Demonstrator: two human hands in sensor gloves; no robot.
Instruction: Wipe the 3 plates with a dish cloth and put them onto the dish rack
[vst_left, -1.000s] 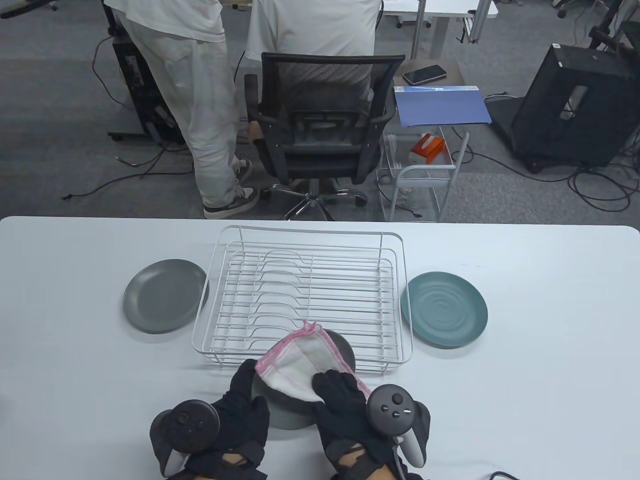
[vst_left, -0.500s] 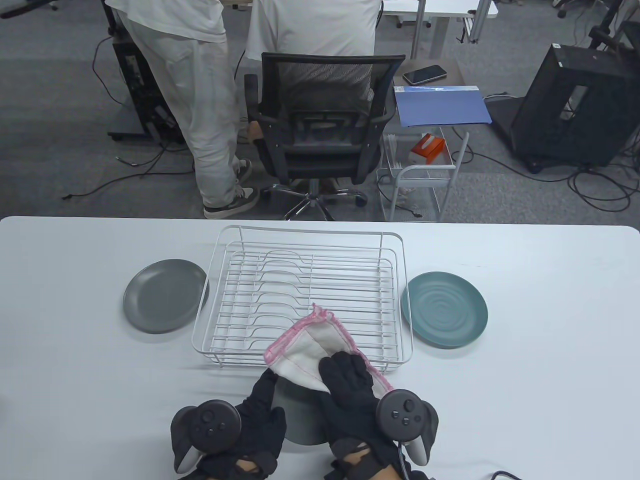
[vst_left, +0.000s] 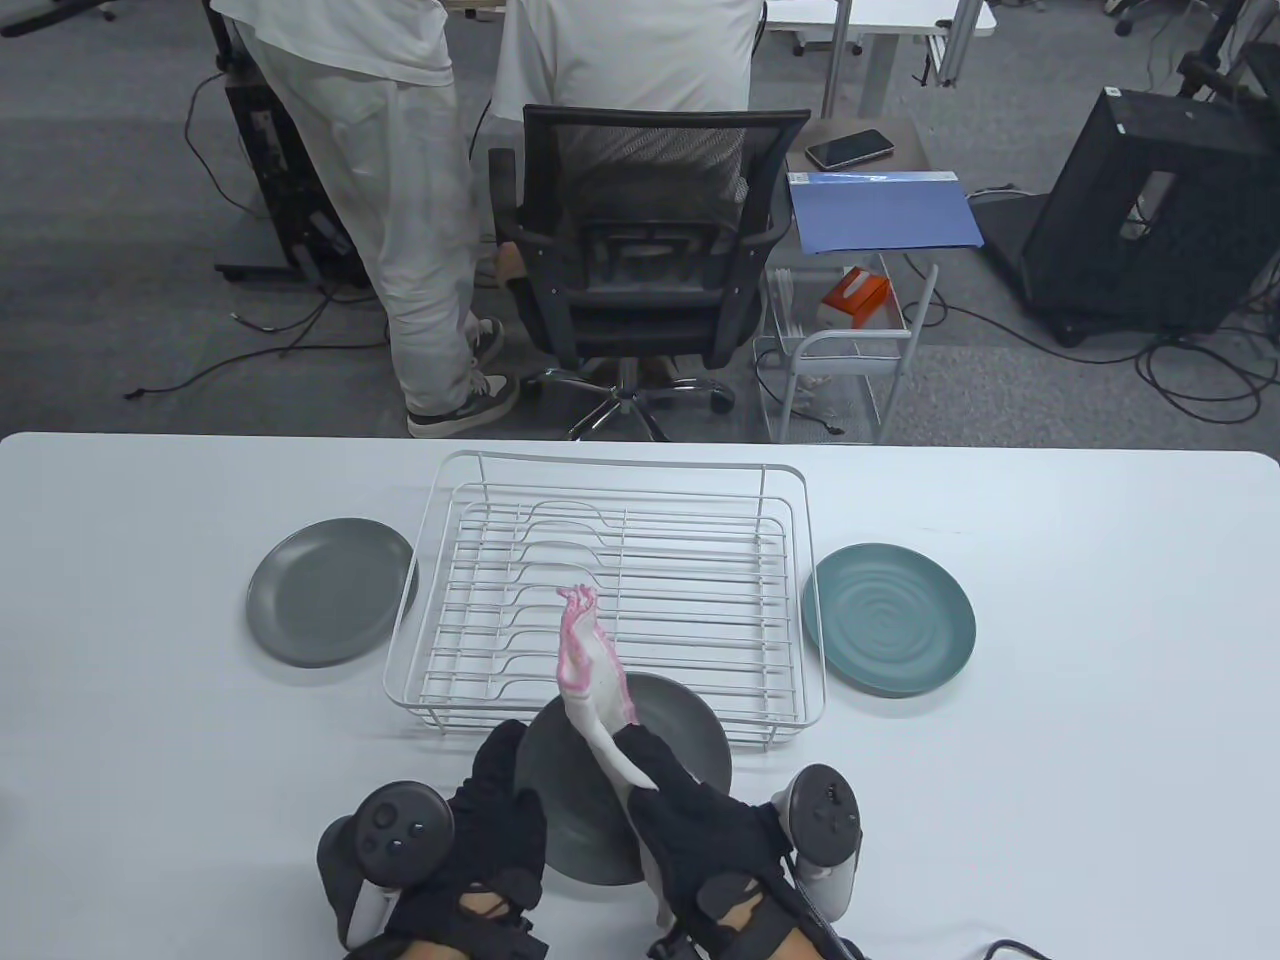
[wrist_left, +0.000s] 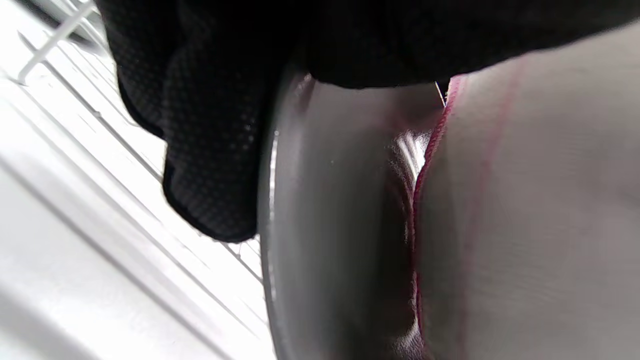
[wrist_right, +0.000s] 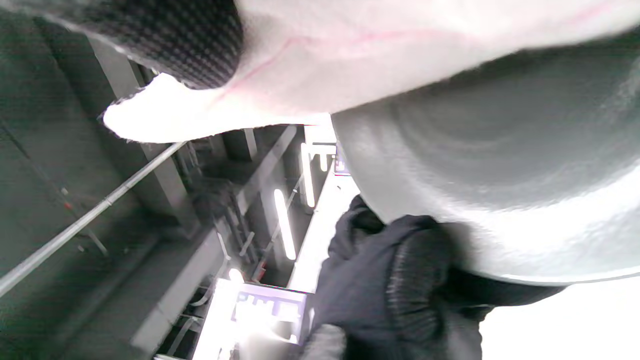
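A dark grey plate is held tilted above the table's near edge, in front of the white wire dish rack. My left hand grips its left rim. My right hand pinches the white, pink-edged dish cloth against the plate's face, with the cloth standing up in a bunch. The left wrist view shows my fingers on the plate beside the cloth. The right wrist view shows the cloth on the plate. A grey plate lies left of the rack, and a teal plate lies right of it.
The rack holds nothing. Beyond the table's far edge stand an office chair with a seated person, a standing person and a small wire cart.
The cloth, spread flat over the plate before, now stands bunched and upright in my right hand. The plate's face shows. Both hands shifted slightly left and my right wrist turned.
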